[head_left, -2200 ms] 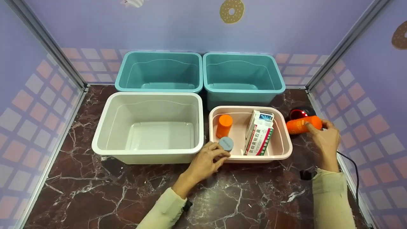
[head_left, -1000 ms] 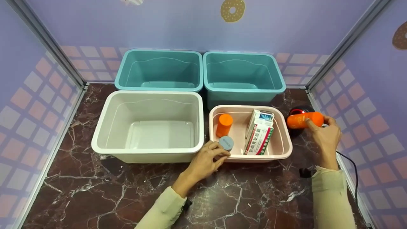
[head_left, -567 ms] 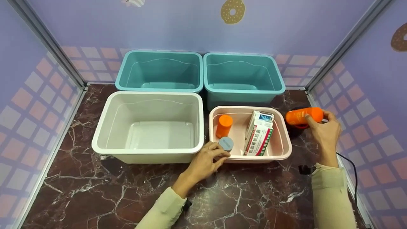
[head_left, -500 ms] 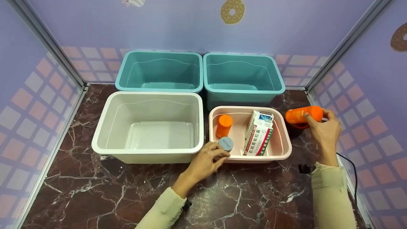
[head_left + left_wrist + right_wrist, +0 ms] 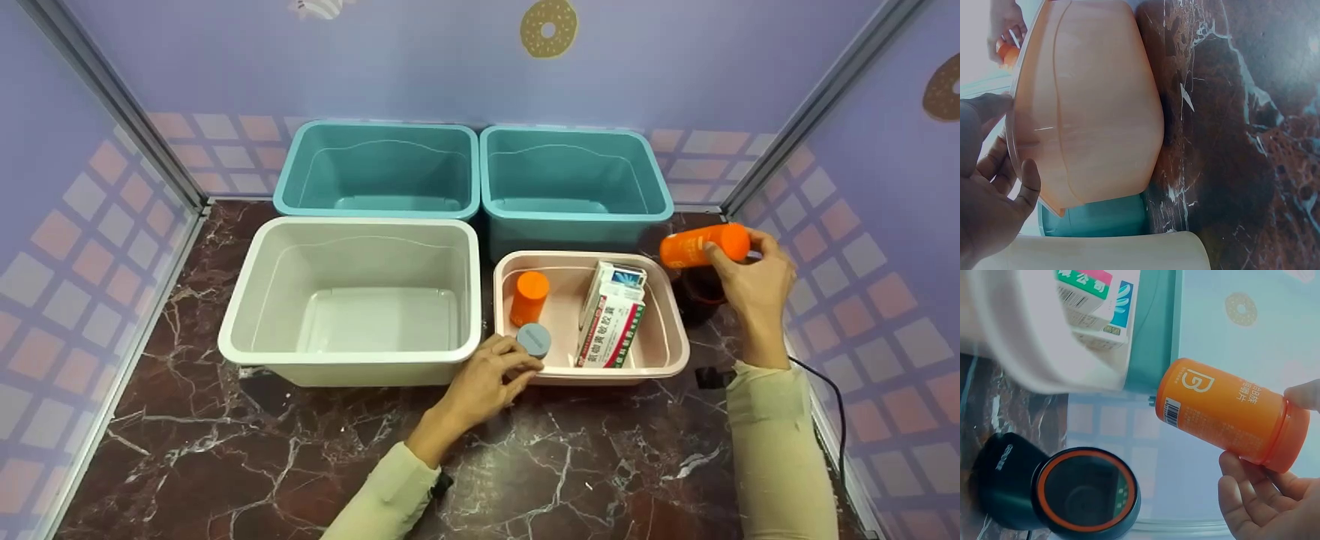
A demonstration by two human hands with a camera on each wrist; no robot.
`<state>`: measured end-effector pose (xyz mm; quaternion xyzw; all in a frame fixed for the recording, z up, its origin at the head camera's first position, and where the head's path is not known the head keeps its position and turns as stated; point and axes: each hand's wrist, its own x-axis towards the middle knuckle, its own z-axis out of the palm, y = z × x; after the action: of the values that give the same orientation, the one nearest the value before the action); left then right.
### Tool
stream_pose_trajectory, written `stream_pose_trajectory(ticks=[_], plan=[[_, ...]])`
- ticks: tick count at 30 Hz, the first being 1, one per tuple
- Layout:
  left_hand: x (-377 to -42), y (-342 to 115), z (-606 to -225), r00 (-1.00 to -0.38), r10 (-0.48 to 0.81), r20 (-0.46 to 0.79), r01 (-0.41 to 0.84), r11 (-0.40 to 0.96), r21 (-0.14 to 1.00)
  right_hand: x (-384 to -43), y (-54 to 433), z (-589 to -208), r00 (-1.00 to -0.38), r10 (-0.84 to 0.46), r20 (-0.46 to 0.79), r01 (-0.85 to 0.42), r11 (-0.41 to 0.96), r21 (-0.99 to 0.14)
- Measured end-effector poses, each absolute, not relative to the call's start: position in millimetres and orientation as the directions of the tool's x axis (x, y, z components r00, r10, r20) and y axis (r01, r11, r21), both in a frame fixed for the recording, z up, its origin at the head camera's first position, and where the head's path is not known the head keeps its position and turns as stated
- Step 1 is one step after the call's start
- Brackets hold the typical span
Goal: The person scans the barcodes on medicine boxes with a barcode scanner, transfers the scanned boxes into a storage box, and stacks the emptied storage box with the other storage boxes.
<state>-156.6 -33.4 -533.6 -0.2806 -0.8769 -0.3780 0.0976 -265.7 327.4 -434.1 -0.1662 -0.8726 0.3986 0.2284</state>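
Note:
My right hand (image 5: 757, 289) holds an orange pill bottle (image 5: 697, 246) by its cap end, tilted sideways past the right rim of the pink bin. In the right wrist view, the bottle's (image 5: 1224, 413) barcode shows, and a black barcode scanner (image 5: 1084, 495) with an orange ring sits below it. My left hand (image 5: 487, 379) grips the front left corner of the pink bin (image 5: 645, 372), its fingers over the rim. Inside that bin are another orange bottle (image 5: 529, 296), a grey-capped container (image 5: 533, 340) and several medicine boxes (image 5: 611, 330) leaning together.
A larger off-white bin (image 5: 352, 357) stands left of the pink one. Behind them are two teal bins (image 5: 375, 212), side by side against the back wall. A black cable (image 5: 838, 397) runs along the right wall. The table (image 5: 285, 465) is dark marbled.
The right hand has lifted the orange bottle up and slightly left from in front of the scanner. The scanner's red glow no longer shows. My left hand has stayed at the bin's corner.

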Motion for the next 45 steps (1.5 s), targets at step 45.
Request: stream_pose_trajectory(ticks=[45], plan=[[-157,-33,-533,-0.819,0.422,0.388,0.572,0.552,0.607,-307,289,-411,-0.845,0.432,0.315,-0.006,0.581,-0.814]])
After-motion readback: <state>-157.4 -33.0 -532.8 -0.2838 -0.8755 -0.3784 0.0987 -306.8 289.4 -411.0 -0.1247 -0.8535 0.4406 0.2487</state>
